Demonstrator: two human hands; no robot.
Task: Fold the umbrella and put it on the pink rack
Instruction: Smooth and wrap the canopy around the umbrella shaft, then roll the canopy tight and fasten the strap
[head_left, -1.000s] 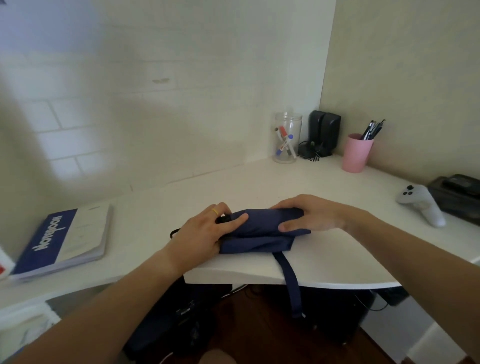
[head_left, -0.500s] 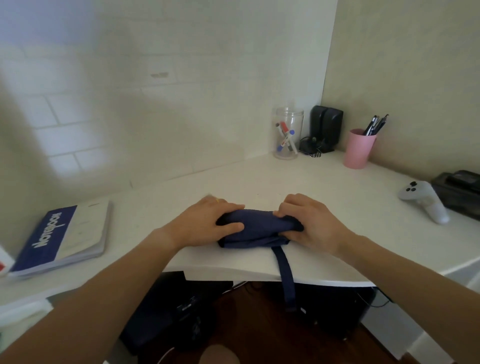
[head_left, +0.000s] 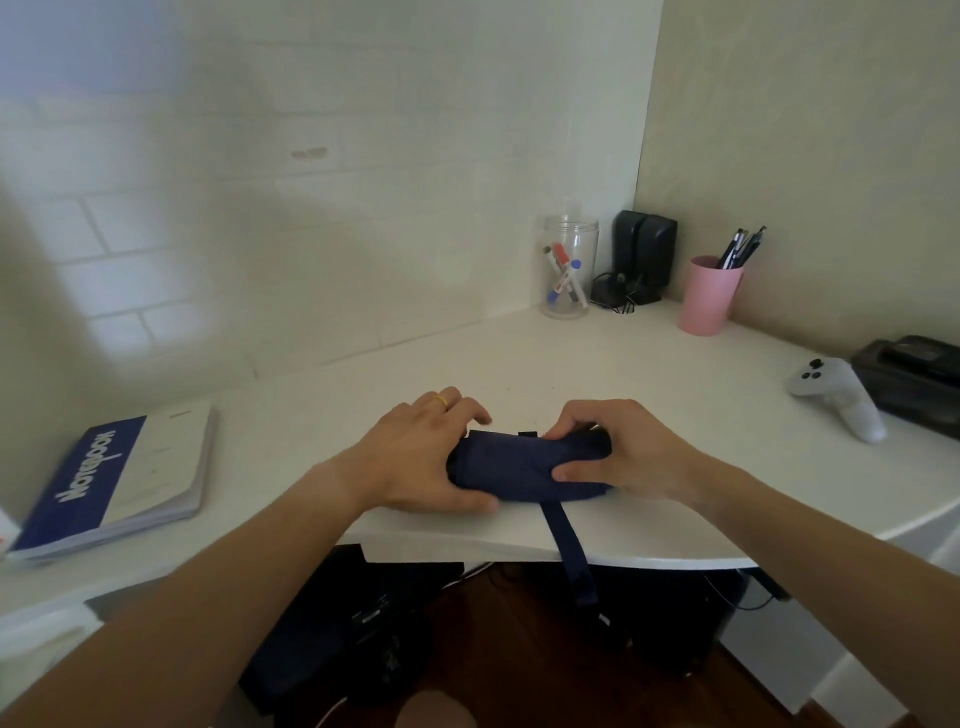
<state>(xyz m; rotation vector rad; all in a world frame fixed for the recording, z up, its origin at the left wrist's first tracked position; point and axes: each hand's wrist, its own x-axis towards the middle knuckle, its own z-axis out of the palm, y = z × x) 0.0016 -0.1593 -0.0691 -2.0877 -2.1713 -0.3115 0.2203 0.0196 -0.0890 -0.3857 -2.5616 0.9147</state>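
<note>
White desk (head_left: 597, 364) near its front edge holds the navy umbrella (head_left: 524, 467), rolled compact, my left hand (head_left: 421, 462) and right hand (head_left: 618, 452) clasping its ends; strap (head_left: 571, 551) dangling unfastened, pink rack unseen.

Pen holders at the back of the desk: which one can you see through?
The clear plastic jar holding markers, beside the black speakers. The pink cup of pens to its right is opaque.

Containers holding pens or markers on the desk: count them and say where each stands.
2. The clear jar with markers stands in the back corner beside the black speakers; the pink cup with pens stands right of those, by the wall.
</note>
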